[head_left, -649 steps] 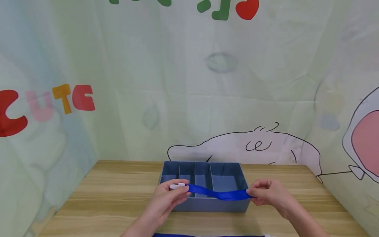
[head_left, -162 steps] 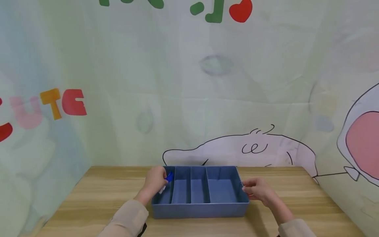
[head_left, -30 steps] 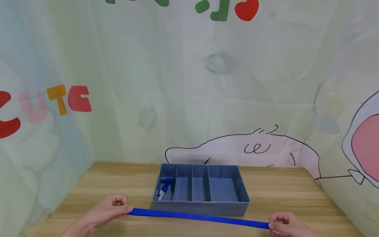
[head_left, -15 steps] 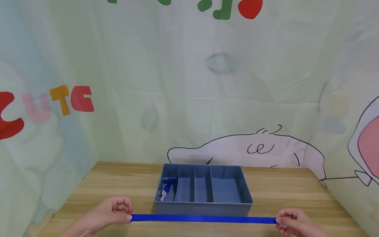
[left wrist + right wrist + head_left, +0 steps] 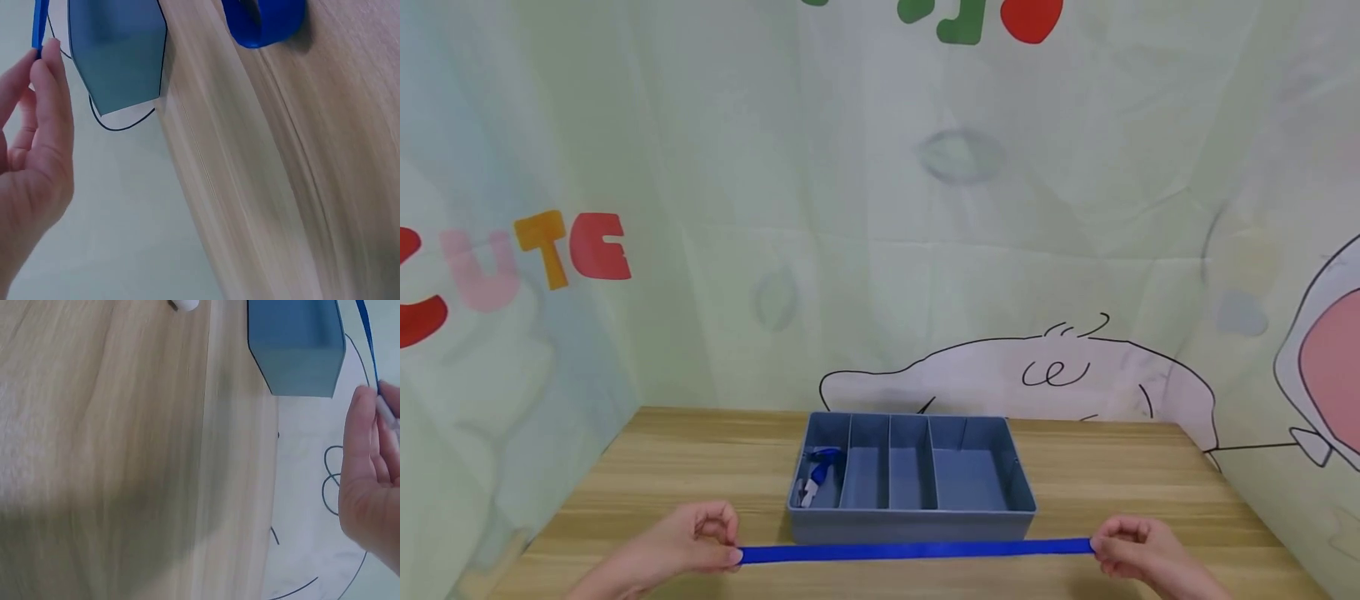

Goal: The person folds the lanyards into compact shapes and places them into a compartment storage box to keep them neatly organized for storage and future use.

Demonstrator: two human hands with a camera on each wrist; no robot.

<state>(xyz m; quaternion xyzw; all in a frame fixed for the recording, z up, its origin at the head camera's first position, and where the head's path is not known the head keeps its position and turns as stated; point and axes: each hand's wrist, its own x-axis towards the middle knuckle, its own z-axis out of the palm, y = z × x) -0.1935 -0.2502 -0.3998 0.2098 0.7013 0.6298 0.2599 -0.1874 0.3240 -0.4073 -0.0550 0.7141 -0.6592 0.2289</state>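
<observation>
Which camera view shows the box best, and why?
The head view: the box lies fully within the picture's edges, and you see into it. The left wrist and right wrist views each show only one end, cut off at the top.

Left hand (image 5: pixel 688 537): thumb-and-finger pinch, above the surface (image 5: pixel 715 450) toward its left edge. Right hand (image 5: pixel 1138 550): same pinch, toward right edge.

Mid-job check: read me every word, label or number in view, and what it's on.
"CUTE", its C cut off at the picture's edge: pale green printed fabric backdrop.
Green characters at the backdrop's top: cut off, unreadable.
No readable text on the flat blue fabric ribbon or rectangular blue-grey plastic box.
</observation>
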